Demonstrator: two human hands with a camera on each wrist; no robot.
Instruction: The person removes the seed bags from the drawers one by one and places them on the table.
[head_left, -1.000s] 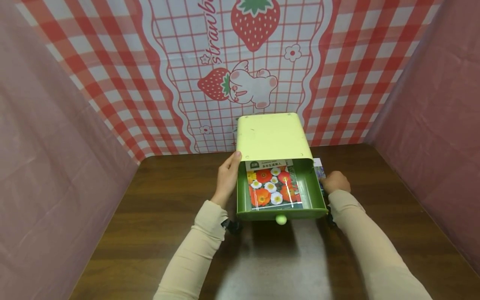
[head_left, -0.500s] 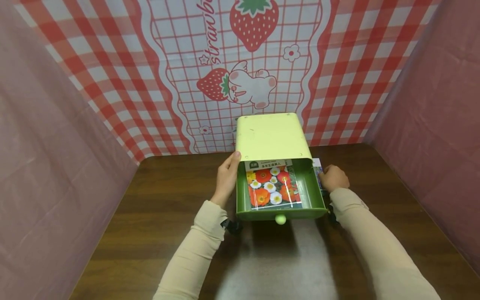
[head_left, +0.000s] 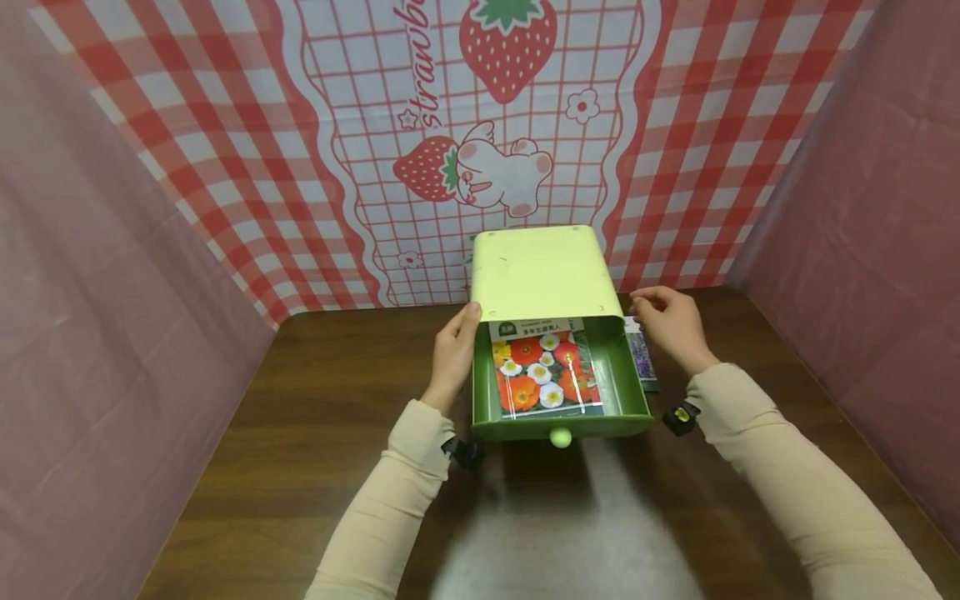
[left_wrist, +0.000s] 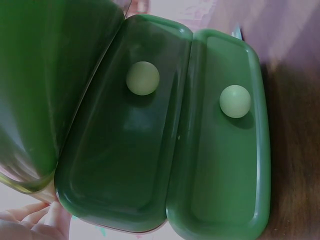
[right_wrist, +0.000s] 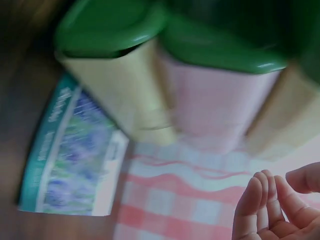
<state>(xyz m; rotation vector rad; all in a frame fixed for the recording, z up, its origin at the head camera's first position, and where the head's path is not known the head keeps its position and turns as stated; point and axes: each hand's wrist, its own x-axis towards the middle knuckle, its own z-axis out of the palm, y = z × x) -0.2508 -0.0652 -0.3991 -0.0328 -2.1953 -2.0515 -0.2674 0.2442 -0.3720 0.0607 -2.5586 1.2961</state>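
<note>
A drawer box with a pale yellow-green top (head_left: 543, 271) stands on the table, its green top drawer (head_left: 618, 387) pulled out. In that drawer lies a seed packet with red and white flowers (head_left: 540, 372). My left hand (head_left: 452, 358) rests against the box's left side, thumb at the top's front corner. To the right of the box my right hand (head_left: 675, 325) is raised, fingers loosely bent, holding nothing. Below it, a purple-flower packet (head_left: 642, 358) lies on the table beside the box; the right wrist view shows this packet (right_wrist: 80, 155) more fully.
Two closed lower drawers with round knobs (left_wrist: 143, 78) show in the left wrist view. Behind the box hangs a red-and-white checked strawberry cloth (head_left: 360, 167). Pink curtains (head_left: 112, 275) flank the brown wooden table (head_left: 300, 467).
My right hand has lifted off the purple-flower packet and moved up and away toward the back, uncovering more of it. My left hand has stayed at the box.
</note>
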